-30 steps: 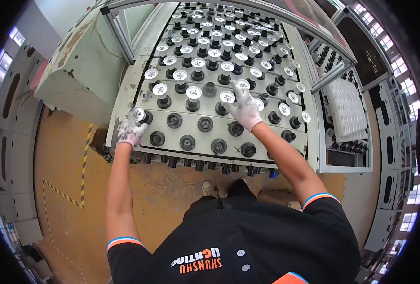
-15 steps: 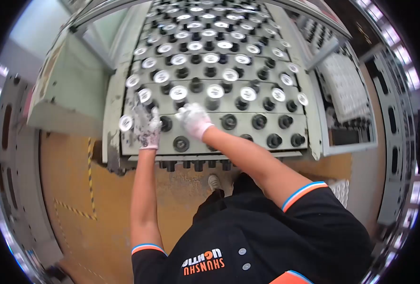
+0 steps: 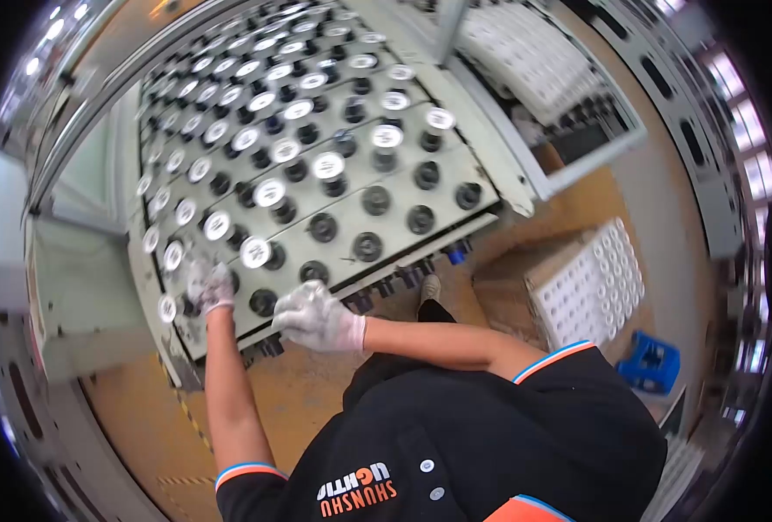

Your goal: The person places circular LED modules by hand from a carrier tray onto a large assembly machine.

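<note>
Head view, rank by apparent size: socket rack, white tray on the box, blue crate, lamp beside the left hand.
1. socket rack, largest by far.
2. white tray.
3. blue crate, squeezed near the lens edge, so true size unsure.
4. lamp beside the left hand, smallest.

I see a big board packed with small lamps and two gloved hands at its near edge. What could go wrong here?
The left hand works among close-set lamps at the corner of the board; the lamp beside it sits near the edge and might get knocked loose. Empty sockets in the near rows lie open, so a fingertip of the right hand, hovering nearby, could slip into one.
</note>
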Demonstrator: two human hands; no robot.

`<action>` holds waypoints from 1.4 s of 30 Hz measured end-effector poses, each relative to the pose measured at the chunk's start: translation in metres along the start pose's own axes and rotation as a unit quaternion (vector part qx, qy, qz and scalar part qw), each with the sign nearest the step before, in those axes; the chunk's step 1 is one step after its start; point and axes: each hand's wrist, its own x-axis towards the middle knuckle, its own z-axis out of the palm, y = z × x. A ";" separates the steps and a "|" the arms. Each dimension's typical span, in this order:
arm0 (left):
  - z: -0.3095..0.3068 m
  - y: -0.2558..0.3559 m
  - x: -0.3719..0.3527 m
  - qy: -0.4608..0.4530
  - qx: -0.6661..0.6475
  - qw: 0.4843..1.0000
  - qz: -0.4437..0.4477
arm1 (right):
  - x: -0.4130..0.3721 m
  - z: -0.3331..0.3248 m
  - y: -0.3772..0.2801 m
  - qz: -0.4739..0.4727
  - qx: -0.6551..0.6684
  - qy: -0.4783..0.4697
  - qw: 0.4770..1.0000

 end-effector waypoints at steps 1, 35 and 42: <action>-0.010 -0.003 -0.002 -0.098 -0.021 0.995 -0.006 | -0.007 -0.011 -0.001 -0.010 0.029 0.000 1.000; 0.163 0.782 -0.527 -0.252 -0.075 0.444 0.856 | -0.732 -0.484 0.002 0.774 -0.279 -0.011 0.569; 0.201 0.809 -0.557 -0.292 -0.039 0.369 0.881 | -0.767 -0.470 0.036 0.539 -0.685 -0.326 0.366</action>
